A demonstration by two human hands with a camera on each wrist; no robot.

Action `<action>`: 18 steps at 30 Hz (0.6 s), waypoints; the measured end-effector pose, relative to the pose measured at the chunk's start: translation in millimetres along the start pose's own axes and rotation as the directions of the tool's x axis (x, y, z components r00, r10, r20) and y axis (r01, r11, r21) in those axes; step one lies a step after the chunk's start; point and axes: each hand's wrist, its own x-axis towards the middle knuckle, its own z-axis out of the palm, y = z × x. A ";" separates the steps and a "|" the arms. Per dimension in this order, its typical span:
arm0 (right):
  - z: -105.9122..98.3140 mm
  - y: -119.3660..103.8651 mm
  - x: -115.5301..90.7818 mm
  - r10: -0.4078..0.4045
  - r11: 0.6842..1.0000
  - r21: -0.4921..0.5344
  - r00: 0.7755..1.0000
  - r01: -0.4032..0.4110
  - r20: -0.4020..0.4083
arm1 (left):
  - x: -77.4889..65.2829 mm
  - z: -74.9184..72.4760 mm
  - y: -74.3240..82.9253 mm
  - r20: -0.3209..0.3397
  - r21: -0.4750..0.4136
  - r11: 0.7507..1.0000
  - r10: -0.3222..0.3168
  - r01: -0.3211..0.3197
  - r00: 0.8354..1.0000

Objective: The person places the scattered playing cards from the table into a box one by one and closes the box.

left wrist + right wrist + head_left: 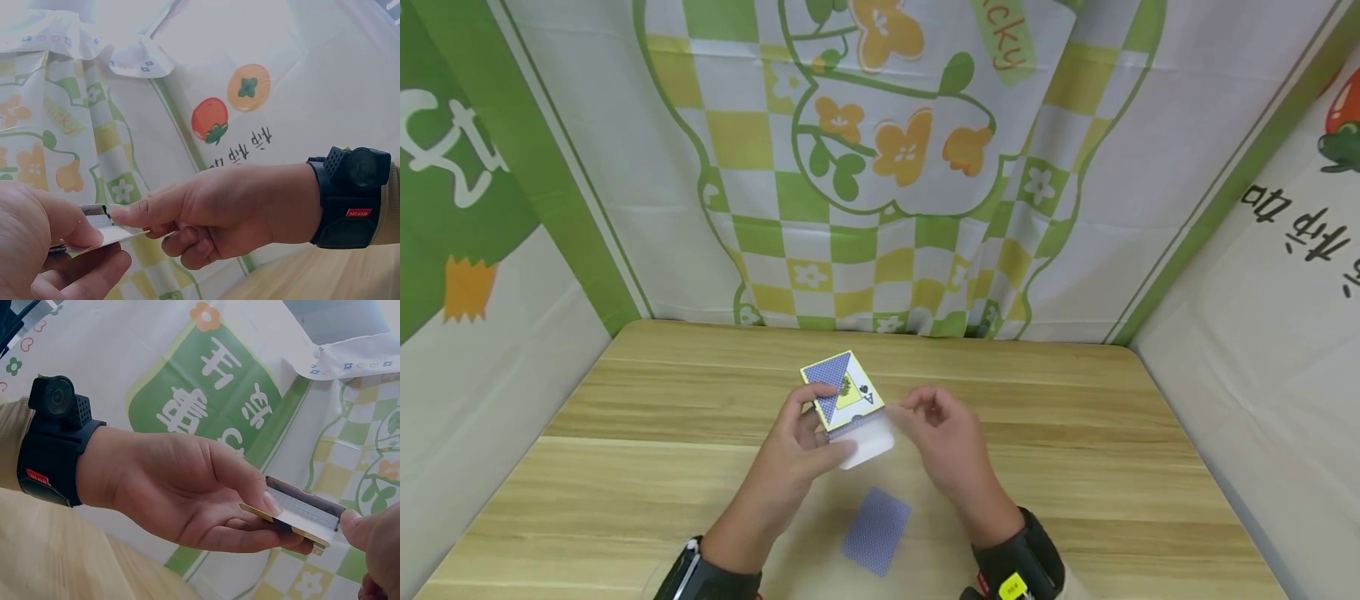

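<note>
My left hand (797,442) grips a playing card box (848,390) with an ace printed on its blue and white face. Its white lid flap (872,446) is folded out toward me, under the left thumb. Cards (306,509) show as a pale stack inside the box mouth in the right wrist view. My right hand (943,433) is at the box's right corner, its thumb tip against the mouth's side edge and its other fingers curled. A single blue-backed card (877,532) lies face down on the table below both hands.
The light wood table (1075,467) runs back to a checkered, flowered curtain (880,250). Printed cloth walls (1247,333) rise on both sides. Each wrist wears a black camera band (1022,554).
</note>
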 end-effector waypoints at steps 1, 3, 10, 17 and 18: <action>-1.2 0.6 1.2 -0.001 1.000 0.003 1.000 0.001 -0.004 | -0.1 -0.5 0.5 -0.002 -0.002 1.000 0.003 -0.003 1.000; -3.5 2.2 3.9 -0.012 1.000 0.005 1.000 0.012 -0.011 | -0.2 -1.8 1.3 -0.010 -0.009 1.000 0.009 -0.009 1.000; -11.7 8.9 12.1 -0.085 0.994 -0.058 0.994 0.089 0.072 | -0.5 -9.6 6.5 -0.043 -0.001 0.999 0.047 -0.047 0.998; -20.6 27.4 16.4 -0.207 0.871 -0.343 0.896 0.352 0.394 | -0.8 -11.9 13.0 -0.074 -0.001 0.999 0.052 -0.052 0.996; -21.5 32.2 17.3 -0.214 0.851 -0.355 0.873 0.387 0.439 | -0.7 -11.9 13.4 -0.076 -0.002 0.999 0.053 -0.053 0.996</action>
